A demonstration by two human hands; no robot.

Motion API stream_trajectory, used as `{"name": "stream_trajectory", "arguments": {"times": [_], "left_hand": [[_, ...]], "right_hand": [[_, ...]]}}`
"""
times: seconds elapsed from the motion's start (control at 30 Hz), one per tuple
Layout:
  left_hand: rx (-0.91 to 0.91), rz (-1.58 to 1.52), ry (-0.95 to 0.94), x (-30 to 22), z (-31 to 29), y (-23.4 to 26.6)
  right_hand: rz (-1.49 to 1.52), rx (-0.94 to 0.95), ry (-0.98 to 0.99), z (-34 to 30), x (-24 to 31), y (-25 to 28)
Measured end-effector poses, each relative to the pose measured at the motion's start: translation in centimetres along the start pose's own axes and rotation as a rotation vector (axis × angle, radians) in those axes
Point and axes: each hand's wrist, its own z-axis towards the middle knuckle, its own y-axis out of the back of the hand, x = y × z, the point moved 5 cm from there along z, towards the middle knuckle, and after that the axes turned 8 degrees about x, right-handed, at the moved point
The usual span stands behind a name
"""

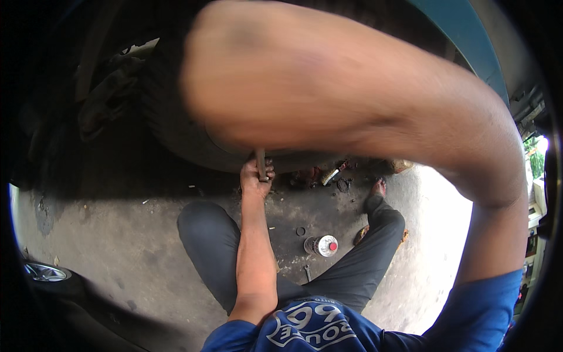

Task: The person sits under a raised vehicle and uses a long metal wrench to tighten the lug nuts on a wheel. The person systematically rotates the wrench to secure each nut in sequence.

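Observation:
My left hand [251,176] is closed around a short metal bar [262,166], its fingers dark with grime. The bar's lower end shows at the hand, while its upper part runs behind my other arm, beside a large tyre [176,126]. Across the upper picture sweeps my bent right arm [363,88], raised close to the camera and smeared by motion. No fingers of my right hand can be made out, nor anything they may hold. My right arm also hides much of the wheel.
Between my legs stand a can with a red cap [321,246], a dark ring [301,231] and a small wrench [308,273]. Dark, greasy parts [343,185] lie beyond, near my right foot [378,188]. Another wheel [47,273] is at lower left, and a blue panel [463,29] at upper right.

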Motion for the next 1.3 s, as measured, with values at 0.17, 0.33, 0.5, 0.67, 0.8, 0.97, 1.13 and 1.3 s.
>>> {"name": "stream_trajectory", "arguments": {"times": [0.17, 0.33, 0.5, 0.67, 0.8, 0.97, 1.13, 1.3], "left_hand": [[-0.280, 0.445, -0.236, -1.0, -0.6, -1.4], [-0.326, 0.688, -0.422, -0.4, -1.4, -4.2], [-0.374, 1.017, -0.548, -0.5, -2.6, -6.5], [-0.544, 1.500, -0.499, -0.3, -3.2, -7.0], [-0.674, 1.959, -0.606, -0.2, -3.4, -7.6], [-0.516, 1.833, -0.680, -1.0, -4.1, -6.6], [-0.366, 1.274, -0.483, -1.5, -3.6, -4.5], [-0.271, 0.814, -0.374, -1.0, -2.2, -3.4]], "right_hand": [[0.276, 0.574, -0.226, -3.3, -3.0, -9.1], [0.412, 0.127, -0.440, -10.6, -0.8, -21.3], [0.719, -0.102, -0.455, -12.0, 10.4, -40.5], [1.409, 0.644, -0.531, 1.8, 34.4, -51.5], [1.727, 0.687, -0.389, 12.1, 44.3, -49.0], [1.489, 0.816, -0.108, 5.5, 38.4, -47.7], [1.231, 0.717, -0.221, -7.5, 21.0, -42.9], [1.040, 0.473, -0.572, -13.9, 5.2, -26.6]]}}
